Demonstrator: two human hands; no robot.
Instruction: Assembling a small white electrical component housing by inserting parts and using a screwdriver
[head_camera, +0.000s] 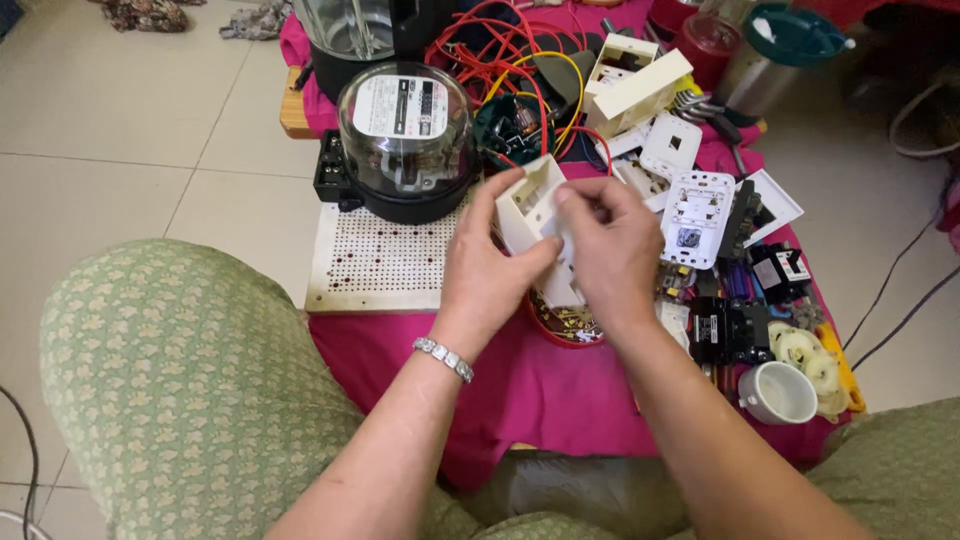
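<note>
Above the pink cloth (520, 390), from the head camera: left hand (490, 270) and right hand (610, 250) both closed around a cream plastic switch box (530, 205), held over a red bowl (560, 325), just right of a glass-domed electric meter (405, 135) on a perforated board (375, 265).

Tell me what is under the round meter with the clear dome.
The meter stands on the far edge of a perforated board, which lies on a pink cloth. The board's holes show in front of the meter; the part beneath its black base is covered.
</note>
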